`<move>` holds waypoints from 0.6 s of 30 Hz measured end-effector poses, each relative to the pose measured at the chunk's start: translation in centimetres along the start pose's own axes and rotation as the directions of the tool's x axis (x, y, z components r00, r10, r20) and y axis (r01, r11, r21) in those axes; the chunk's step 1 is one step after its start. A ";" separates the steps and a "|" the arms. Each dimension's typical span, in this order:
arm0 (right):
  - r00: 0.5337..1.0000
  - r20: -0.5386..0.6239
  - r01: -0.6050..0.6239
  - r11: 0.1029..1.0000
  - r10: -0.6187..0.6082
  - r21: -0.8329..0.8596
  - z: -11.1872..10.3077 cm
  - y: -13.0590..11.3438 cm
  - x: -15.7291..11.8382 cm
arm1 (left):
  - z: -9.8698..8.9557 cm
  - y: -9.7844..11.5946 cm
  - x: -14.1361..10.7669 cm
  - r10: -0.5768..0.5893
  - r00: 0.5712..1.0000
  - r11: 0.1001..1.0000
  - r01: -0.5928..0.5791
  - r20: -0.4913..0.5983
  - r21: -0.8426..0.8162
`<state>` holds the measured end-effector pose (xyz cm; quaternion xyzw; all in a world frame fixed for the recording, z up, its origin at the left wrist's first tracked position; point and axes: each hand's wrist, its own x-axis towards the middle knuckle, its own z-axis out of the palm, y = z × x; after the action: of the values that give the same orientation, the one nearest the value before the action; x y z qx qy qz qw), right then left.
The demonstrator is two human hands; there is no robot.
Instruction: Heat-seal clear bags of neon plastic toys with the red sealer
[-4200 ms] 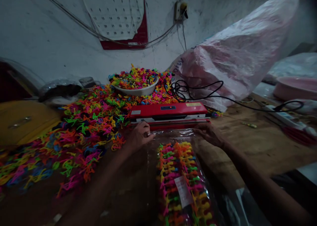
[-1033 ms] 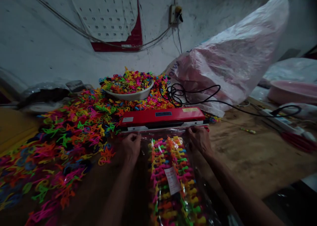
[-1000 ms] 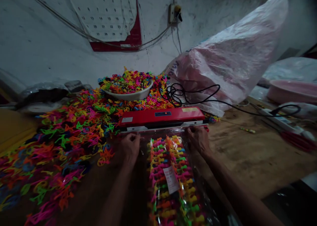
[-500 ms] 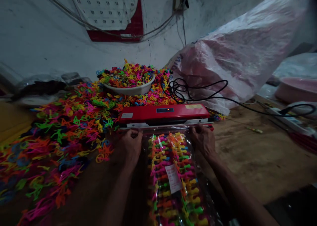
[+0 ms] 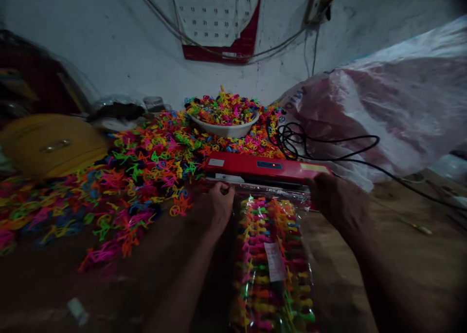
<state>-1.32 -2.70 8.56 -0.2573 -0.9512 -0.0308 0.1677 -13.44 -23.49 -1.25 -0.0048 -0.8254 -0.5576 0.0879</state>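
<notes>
A long clear plastic bag (image 5: 270, 260) packed with rows of colourful small plastic figures and a white paper slip (image 5: 275, 261) lies in front of me. Its open end reaches the front of a red heat sealer (image 5: 241, 165) with a small orange light lit. At the bag's left corner, my left hand (image 5: 221, 204) is closed, pinching the film by the sealer's front edge. My right hand (image 5: 341, 206) is at the right end of the sealer, its fingers curled over the lid; dim light and blur soften them.
Loose coloured plastic pieces (image 5: 146, 177) spread across the left. A white bowl (image 5: 228, 130) heaped with them stands behind the sealer. Black cable (image 5: 339, 139) coils near a large plastic sack (image 5: 383, 99) at the right. A yellow rounded object (image 5: 54, 145) sits far left.
My right hand has left the bag's right corner and moved up onto the sealer's right end. My left hand still pinches the left corner. The view has turned left.
</notes>
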 end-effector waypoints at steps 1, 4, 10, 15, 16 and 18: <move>0.992 0.050 0.119 0.993 -0.120 0.025 -0.3 -1.0 0.9 | -0.1 0.1 -0.1 0.007 1.000 1.000 -0.007 -0.003 -0.001; 0.884 0.242 0.377 0.916 -0.400 0.135 0.6 -3.7 3.2 | -0.4 0.3 -0.4 0.020 1.000 1.000 -0.020 0.003 0.003; 0.794 0.377 0.431 0.879 -0.476 0.202 4.1 -4.1 3.6 | 0.3 -0.4 -0.3 0.030 0.999 0.998 -0.030 0.013 0.063; 0.828 0.372 0.378 0.907 -0.420 0.184 3.9 -4.5 2.7 | -1.0 -0.1 0.2 0.035 0.996 0.975 -0.052 0.081 0.218; 0.830 0.373 0.372 0.910 -0.415 0.185 3.8 -4.8 2.6 | -1.9 0.6 0.4 0.045 0.991 0.949 -0.081 0.125 0.304; 0.837 0.384 0.347 0.921 -0.390 0.177 3.6 -5.4 2.4 | -3.6 2.9 1.2 0.074 0.978 0.853 -0.163 0.194 0.495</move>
<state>-7.06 -5.68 6.10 -0.0612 -0.9968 0.0403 -0.0327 -13.85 -25.81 2.87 -0.0796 -0.9456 -0.3113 0.0505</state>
